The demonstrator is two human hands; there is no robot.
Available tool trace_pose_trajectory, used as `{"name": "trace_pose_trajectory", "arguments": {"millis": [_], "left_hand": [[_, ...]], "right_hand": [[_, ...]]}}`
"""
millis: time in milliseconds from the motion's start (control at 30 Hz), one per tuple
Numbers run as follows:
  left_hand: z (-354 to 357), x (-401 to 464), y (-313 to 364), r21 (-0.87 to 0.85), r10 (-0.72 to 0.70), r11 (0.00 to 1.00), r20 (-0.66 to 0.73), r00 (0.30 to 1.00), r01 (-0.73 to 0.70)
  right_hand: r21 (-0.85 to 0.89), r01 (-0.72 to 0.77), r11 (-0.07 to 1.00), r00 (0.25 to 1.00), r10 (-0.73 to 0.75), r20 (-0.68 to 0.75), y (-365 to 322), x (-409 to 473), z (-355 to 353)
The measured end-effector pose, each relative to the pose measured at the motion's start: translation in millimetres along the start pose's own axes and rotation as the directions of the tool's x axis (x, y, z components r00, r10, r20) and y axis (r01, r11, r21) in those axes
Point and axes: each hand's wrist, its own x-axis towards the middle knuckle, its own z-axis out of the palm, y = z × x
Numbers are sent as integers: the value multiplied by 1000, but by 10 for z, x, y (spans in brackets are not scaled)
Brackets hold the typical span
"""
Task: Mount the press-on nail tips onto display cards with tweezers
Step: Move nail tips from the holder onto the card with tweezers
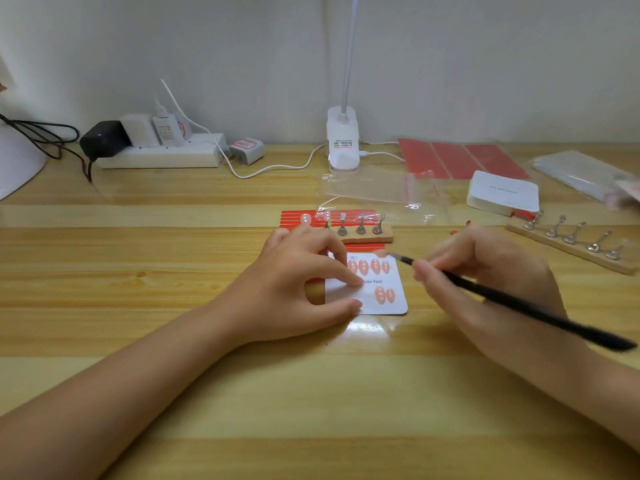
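Display card: white display card (381, 299) flat on the tabletop (173, 265), centre of view; print reads "...ade Nail", start covered by a finger.
Nail tips: six orange nail tips (375, 266) on the card, four in the upper row, two at its 5 o'clock corner.
Left hand: left hand (294, 282) presses the card, fingertips on its 9 o'clock edge, fingers bent, gripping nothing.
Right hand: right hand (485, 271) pinches black tweezers (502, 296); tip at the card's 1 o'clock corner.
Holder: wooden nail stand (360, 233) at 12 o'clock of the card, on red strips (298, 216).
Second stand: wooden stand (575, 244) at 2 o'clock.
Card stack: white card stack (502, 192), print unreadable.
Lamp: white lamp base (343, 143), label unreadable.
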Motion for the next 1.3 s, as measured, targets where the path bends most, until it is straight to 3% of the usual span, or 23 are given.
{"name": "trace_pose_trajectory", "arguments": {"millis": [167, 567, 1033, 1300], "left_hand": [[7, 7, 4, -13, -16, 1000, -5, 1000, 16], [9, 2, 0, -30, -24, 999, -1, 1000, 24], [9, 6, -2, -16, -19, 1000, 0, 1000, 19], [12, 6, -9, -22, -9, 1000, 0, 1000, 9]], "right_hand": [[-208, 222, 953, 974, -207, 93, 33, -97, 35], [-280, 393, 876, 899, -302, 315, 55, -73, 58], [-296, 477, 828, 816, -292, 499, -52, -57, -6], [-290, 433, 853, 844, -271, 462, -49, -47, 10]]}}
